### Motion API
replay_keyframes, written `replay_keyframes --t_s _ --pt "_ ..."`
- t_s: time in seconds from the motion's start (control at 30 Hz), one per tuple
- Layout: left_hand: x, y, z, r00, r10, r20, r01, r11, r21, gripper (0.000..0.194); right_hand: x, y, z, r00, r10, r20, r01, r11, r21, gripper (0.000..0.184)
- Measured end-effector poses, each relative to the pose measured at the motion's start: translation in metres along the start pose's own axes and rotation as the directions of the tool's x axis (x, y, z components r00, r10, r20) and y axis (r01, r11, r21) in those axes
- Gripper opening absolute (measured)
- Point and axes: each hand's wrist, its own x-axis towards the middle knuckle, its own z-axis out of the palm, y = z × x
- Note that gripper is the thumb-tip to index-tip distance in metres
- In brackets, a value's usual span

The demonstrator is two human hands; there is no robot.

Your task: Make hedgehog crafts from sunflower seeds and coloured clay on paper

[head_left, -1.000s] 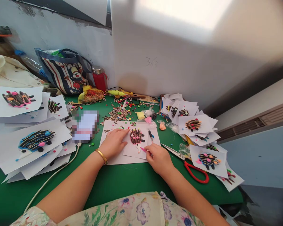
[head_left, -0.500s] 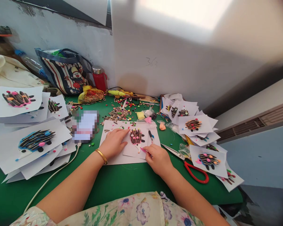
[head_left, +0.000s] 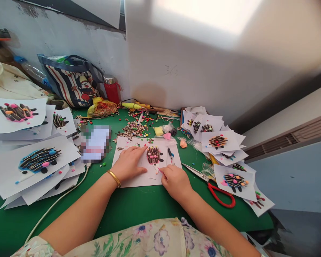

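A white card carries a hedgehog picture [head_left: 153, 155] with dark striped seeds, pink dots and a pink outline; its snout points toward me. Beneath it lies a larger white sheet [head_left: 123, 180]. My left hand [head_left: 130, 165] rests flat at the left of the picture, fingers stretched out, thumb near the snout. My right hand [head_left: 175, 179] is closed, its fingertips touching the paper right beside the snout. A bit of pink shows at those fingertips; most of it is hidden. A black pen-like tool [head_left: 169, 154] lies right of the picture.
Red-handled scissors [head_left: 220, 195] lie at the right, before stacked hedgehog cards [head_left: 234, 182]. More cards [head_left: 40, 160] are stacked left, beside a phone [head_left: 96, 143] with a white cable. Loose seeds [head_left: 133, 129], yellow clay [head_left: 158, 131] and orange clay [head_left: 183, 143] lie farther back.
My left thumb has spread toward the snout. My right fingertips have moved slightly left and down onto the paper, and less of the pink piece shows. The view has shifted slightly.
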Motion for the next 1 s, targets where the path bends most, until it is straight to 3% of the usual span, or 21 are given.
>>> replay_keyframes --t_s 1.0 --pt "-0.0003 0.0006 -0.001 1.0 0.0 -0.005 0.0 1.0 0.005 0.094 -0.0012 0.0003 -0.0002 0.999 -0.052 0.0 0.052 0.997 -0.058 0.031"
